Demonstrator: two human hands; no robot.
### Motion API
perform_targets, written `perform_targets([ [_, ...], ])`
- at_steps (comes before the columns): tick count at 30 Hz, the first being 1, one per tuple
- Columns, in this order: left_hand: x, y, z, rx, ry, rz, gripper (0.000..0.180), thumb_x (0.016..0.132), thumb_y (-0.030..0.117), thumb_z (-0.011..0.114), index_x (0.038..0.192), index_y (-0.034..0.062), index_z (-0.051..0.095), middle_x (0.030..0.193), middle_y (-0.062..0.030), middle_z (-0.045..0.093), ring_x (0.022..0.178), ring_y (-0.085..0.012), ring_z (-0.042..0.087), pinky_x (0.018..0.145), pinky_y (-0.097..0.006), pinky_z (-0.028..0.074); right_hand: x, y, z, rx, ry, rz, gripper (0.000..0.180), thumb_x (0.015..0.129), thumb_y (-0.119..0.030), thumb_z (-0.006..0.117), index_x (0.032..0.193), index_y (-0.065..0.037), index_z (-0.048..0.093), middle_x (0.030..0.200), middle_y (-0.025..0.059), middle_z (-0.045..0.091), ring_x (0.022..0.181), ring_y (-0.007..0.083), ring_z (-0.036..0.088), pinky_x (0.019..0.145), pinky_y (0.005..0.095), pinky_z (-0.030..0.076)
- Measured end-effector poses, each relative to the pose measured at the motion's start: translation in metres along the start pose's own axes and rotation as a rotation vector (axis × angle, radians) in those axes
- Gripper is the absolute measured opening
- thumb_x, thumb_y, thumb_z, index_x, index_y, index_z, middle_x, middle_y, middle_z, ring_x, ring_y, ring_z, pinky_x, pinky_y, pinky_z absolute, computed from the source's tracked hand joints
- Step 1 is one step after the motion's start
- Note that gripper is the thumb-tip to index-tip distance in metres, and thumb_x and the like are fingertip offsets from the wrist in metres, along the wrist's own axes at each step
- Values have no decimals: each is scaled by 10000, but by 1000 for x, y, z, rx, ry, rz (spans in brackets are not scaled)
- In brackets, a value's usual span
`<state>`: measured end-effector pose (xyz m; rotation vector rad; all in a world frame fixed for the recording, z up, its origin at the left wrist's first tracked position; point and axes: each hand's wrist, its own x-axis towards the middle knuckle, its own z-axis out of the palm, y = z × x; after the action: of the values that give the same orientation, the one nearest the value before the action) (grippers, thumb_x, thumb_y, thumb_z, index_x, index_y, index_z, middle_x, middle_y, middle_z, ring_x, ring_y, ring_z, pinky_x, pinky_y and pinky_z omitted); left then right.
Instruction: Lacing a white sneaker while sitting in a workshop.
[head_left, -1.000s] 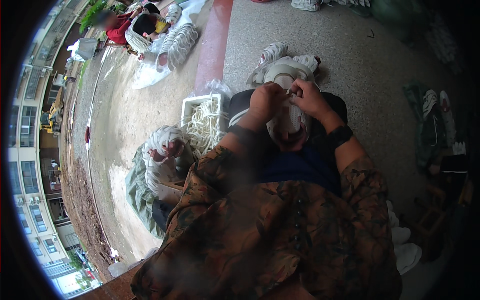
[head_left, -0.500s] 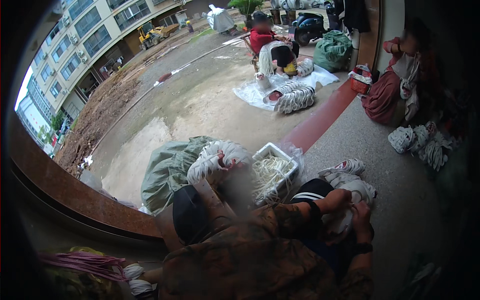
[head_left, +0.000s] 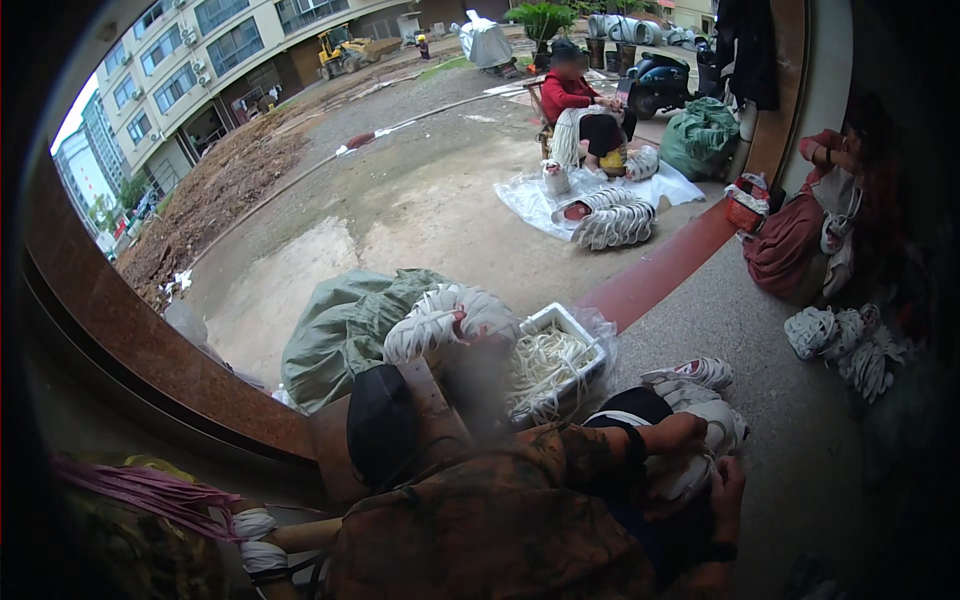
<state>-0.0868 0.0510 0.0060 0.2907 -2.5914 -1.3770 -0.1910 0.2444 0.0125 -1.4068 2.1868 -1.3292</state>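
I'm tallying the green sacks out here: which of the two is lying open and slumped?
The pale green sack beside the white crate, spread flat and crumpled. The darker green sack, far off near the scooter, stands full and bunched shut.

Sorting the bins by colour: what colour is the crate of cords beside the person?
White crate, seen in the head view.

both hands (head_left: pixel 700 455) on white shoe (head_left: pixel 705 440) in lap; white bin (head_left: pixel 560 322) of laces just beside.

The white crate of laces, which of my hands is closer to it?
Left. Your left hand is just right of the crate; your right hand sits lower, farther away.
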Motion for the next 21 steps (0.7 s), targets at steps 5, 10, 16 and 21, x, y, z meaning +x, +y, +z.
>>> perform_targets([
  [5, 1, -2, -1, 11, -25, -6, 277, 719, 280, 704, 824, 34, 632, 814, -181, 640, 820, -358, 623, 719, -423, 476, 15, -23, 10, -168, -41, -28, 97, 770, -38, 599, 798, 33, 539, 713, 183, 552, 668, 321, 571, 614, 393, 440],
  [10, 5, -7, -4, -201, 134, -51, 217, 754, 217, 681, 849, 32, 617, 803, -179, 638, 814, -363, 622, 722, -422, 474, 14, 0, 0, -484, -178, -153, 33, 784, -10, 522, 801, 6, 545, 685, 243, 557, 704, 436, 576, 586, 474, 428],
  [16, 6, -46, -107, -665, 558, -105, 110, 851, 51, 560, 955, 17, 568, 628, -54, 554, 555, -125, 537, 514, -270, 437, -105, 128, -185, -965, 219, 439, 283, 867, -77, 524, 1116, 46, 576, 1011, 228, 622, 956, 373, 592, 825, 432, 460],
  [21, -52, -87, -253, -881, 877, -26, 229, 902, 24, 476, 1117, -37, 527, 676, -44, 534, 542, -103, 465, 477, -223, 354, -317, 80, -426, -1563, 544, 359, 254, 923, -164, 448, 963, 27, 610, 912, 178, 640, 818, 337, 603, 772, 407, 481],
])
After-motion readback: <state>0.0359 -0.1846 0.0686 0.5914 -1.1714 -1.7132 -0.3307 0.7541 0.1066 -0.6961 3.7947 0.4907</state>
